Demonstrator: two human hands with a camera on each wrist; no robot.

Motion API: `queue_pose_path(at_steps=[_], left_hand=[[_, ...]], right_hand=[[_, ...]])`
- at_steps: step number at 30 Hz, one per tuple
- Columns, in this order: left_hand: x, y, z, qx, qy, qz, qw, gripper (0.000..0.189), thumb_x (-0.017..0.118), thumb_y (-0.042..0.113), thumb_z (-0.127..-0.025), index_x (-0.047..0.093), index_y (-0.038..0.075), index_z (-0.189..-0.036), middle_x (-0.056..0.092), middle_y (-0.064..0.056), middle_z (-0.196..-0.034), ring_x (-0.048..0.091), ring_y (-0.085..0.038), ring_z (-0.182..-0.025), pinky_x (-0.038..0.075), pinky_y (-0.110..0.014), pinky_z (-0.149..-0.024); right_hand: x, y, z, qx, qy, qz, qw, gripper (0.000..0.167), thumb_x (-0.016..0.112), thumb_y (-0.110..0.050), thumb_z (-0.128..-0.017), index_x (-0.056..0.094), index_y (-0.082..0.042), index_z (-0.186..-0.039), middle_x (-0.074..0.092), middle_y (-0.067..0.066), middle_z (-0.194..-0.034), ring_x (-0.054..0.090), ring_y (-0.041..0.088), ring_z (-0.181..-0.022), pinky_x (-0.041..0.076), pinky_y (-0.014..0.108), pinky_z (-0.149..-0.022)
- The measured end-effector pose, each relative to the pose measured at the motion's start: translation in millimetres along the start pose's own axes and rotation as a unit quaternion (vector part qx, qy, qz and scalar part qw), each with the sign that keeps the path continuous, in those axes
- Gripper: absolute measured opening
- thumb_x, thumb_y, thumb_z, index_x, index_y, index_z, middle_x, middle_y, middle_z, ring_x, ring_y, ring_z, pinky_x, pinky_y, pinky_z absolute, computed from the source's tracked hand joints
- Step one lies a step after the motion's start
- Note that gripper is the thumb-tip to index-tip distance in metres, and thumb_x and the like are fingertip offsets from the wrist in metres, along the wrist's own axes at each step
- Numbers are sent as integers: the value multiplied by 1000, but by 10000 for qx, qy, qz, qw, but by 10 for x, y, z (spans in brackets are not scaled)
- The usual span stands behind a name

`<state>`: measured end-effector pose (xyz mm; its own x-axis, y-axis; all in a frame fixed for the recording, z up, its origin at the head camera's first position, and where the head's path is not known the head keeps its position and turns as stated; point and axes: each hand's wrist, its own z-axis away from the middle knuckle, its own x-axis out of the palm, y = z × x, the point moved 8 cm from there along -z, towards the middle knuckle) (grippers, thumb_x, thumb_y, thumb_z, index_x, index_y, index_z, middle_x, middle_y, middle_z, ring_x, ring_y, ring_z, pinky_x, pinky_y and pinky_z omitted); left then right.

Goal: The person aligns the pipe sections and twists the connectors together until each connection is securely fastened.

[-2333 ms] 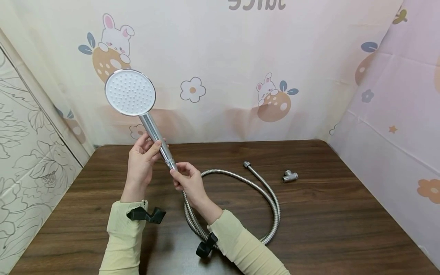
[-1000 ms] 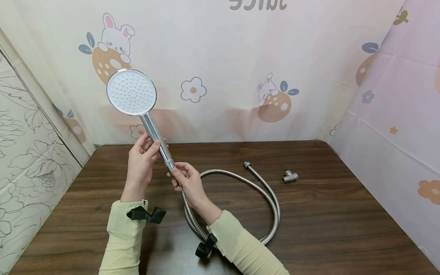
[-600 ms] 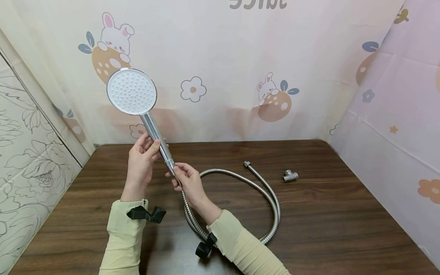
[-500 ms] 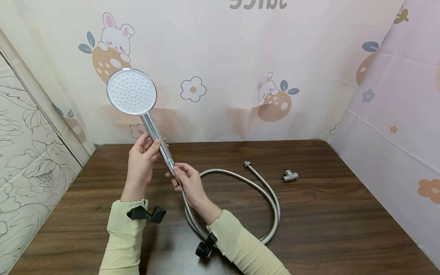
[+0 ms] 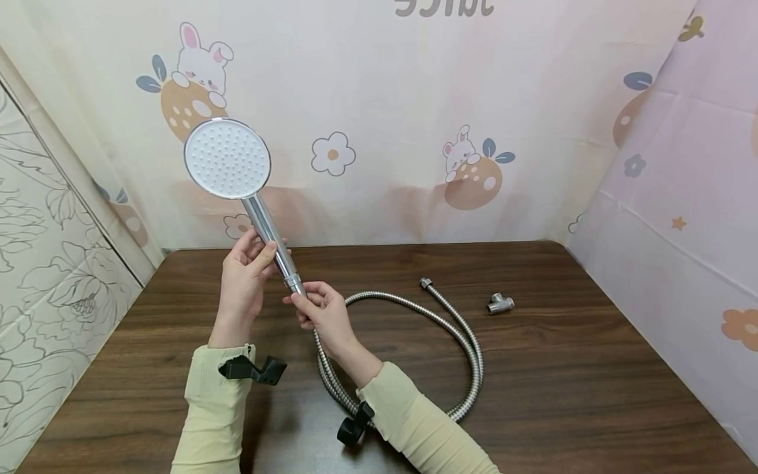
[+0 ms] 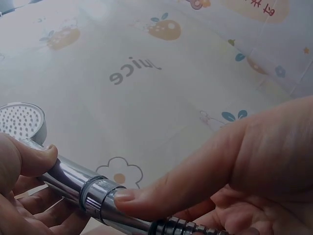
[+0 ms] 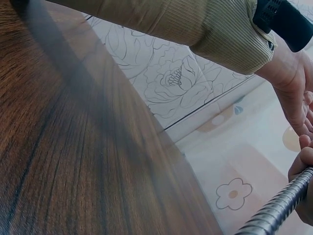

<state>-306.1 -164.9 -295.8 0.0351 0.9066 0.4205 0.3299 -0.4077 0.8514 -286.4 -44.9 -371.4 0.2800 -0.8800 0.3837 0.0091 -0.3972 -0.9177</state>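
Observation:
A chrome shower head [image 5: 227,158] with a white nozzle face is held up above the table, tilted to the upper left. My left hand [image 5: 241,283] grips the middle of its handle [image 5: 260,217] between thumb and fingers. At the handle's lower end, my right hand [image 5: 324,315] pinches the metal end fitting [image 6: 110,208] of the shower hose. In the left wrist view the fitting meets the handle, and the hose's ribbed part [image 6: 183,226] runs on below it. The steel hose [image 5: 408,304] loops down onto the table; the right wrist view shows a stretch of hose [image 7: 279,208] close up.
The hose's free end nut [image 5: 426,283] lies toward the table's back. To its right rests a small chrome tee fitting [image 5: 500,303]. Printed curtains [image 5: 379,79] stand behind the dark wooden table [image 5: 568,368] and along both sides.
My right thumb and fingers have shifted slightly around the hose fitting, the thumb ending lower. The left hand, shower head and hose loop stay almost where they were.

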Motion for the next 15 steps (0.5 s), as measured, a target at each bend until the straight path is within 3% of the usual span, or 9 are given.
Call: queue_pose_path(at_steps=[7, 15], left_hand=[[-2, 6, 8, 26, -1, -37, 10000, 34, 56, 6, -88, 49, 4, -121, 65, -3, -93, 66, -16, -81, 53, -23, -69], [-1, 3, 5, -23, 48, -79, 10000, 34, 56, 7, -89, 49, 4, -122, 65, -2, -93, 66, -15, -80, 53, -23, -69]], right_hand=[[-25, -3, -1, -94, 50, 217, 9997, 25, 58, -7, -88, 51, 9, -107, 51, -1, -75, 46, 5, -52, 40, 16, -47], [-24, -7, -3, -140, 11, 172, 9998, 28, 56, -8, -90, 51, 13, -108, 49, -2, -71, 46, 4, -51, 38, 14, -45]])
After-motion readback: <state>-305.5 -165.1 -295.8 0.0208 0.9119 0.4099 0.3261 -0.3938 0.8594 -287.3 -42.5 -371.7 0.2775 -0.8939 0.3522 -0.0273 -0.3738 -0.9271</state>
